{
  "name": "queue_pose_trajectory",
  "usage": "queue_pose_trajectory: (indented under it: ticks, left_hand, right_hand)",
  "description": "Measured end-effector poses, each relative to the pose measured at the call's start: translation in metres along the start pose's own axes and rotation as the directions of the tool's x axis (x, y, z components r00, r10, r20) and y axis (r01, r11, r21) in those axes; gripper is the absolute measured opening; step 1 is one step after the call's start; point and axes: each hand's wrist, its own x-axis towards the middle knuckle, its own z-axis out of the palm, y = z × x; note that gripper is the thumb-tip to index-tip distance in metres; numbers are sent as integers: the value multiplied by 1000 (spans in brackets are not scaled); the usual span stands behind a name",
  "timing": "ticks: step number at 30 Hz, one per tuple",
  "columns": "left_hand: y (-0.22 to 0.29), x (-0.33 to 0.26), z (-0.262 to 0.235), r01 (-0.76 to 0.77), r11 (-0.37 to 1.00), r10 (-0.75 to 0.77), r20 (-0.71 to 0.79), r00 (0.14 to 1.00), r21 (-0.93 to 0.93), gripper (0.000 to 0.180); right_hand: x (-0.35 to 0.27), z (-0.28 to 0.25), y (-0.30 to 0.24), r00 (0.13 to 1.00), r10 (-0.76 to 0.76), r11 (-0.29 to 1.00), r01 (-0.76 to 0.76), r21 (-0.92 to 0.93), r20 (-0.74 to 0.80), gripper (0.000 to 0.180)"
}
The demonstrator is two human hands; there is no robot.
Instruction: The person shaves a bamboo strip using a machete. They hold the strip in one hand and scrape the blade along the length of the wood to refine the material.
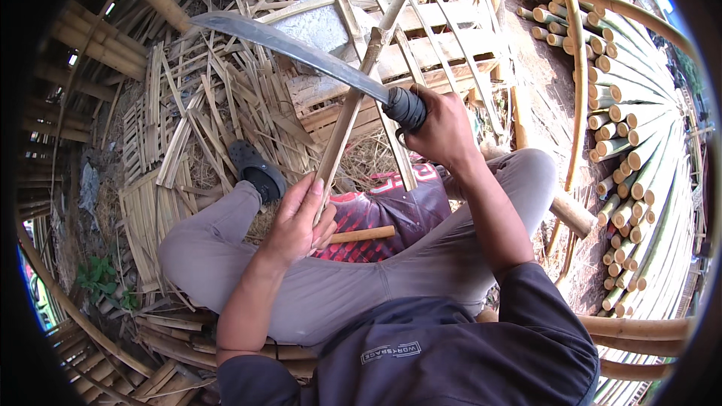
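My right hand (445, 129) grips the dark, wrapped handle of a machete (312, 59), whose long curved blade points to the upper left. The blade crosses a split bamboo strip (340, 135) near the middle of its length. Closed around the strip's near end is my left hand (299, 218); the strip slants up and away to the right. A short, smooth brown stick (364, 234) juts out to the right beside my left fingers, over a patterned red and dark cloth (410, 214) between my legs. I cannot tell whether that hand also holds the stick.
Ahead stands a wooden crate-like stand (436, 53) with a pale block (320, 28) and several strips leaning on it. Split bamboo pieces (226, 90) litter the ground to the left. Stacked bamboo poles (639, 135) fill the right side, behind a bent bamboo rail (579, 68).
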Motion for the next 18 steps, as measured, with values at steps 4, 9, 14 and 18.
queue_pose_trajectory:
  ticks: [4, 9, 14, 18]
  left_hand:
    - [4, 2, 5, -41, 997, 42, -5, 999, 65, 26]
    - [12, -4, 0, -54, 996, 49, 69, 996, 75, 26]
    - [20, -9, -5, 19, 992, 5, 196, 980, -121, 28]
    - [30, -14, -9, 21, 974, 55, 324, 944, -225, 30]
  right_hand:
    - [-11, 6, -9, 993, -99, 991, 92, 100, 71, 37]
    - [10, -11, 14, 994, 38, 999, -37, 7, -105, 35]
    - [1, -9, 13, 989, -82, 996, 85, 15, -119, 42]
    - [-7, -20, -8, 976, -190, 978, 197, 61, -110, 46]
